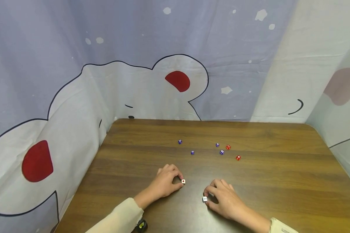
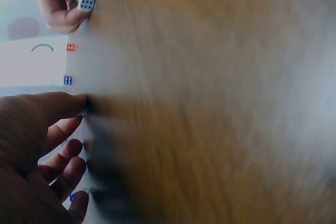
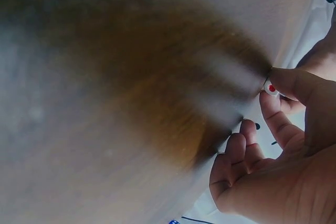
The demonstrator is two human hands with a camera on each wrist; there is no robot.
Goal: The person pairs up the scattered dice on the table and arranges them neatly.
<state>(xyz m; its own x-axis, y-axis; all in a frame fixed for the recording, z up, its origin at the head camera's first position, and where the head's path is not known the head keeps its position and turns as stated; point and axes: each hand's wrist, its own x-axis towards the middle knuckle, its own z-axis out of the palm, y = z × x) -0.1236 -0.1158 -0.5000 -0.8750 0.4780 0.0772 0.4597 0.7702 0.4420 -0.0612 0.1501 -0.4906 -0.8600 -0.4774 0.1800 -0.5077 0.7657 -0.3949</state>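
In the head view, my left hand [image 1: 164, 182] pinches a white die [image 1: 183, 181] between thumb and forefinger; a red dot is on its top face. To the right and slightly nearer, my right hand [image 1: 226, 199] pinches another white die [image 1: 204, 199], two dots upward. Both dice are at the tabletop, a short gap apart. The left wrist view shows the right hand's die [image 2: 86, 2] with a six-dot side; the left die is hidden there behind the thumb. A red-dotted white die [image 3: 271, 88] appears between the right thumb and forefinger in the right wrist view.
Beyond the hands lie blue dice [image 1: 180, 141], several in all, and two red dice, one farther [image 1: 228, 147] and one nearer [image 1: 238, 158]. The wooden table [image 1: 128, 155] meets a patterned curtain [image 1: 227, 64] at the back and sides. A dark wristband [image 1: 141, 225] is by the left sleeve.
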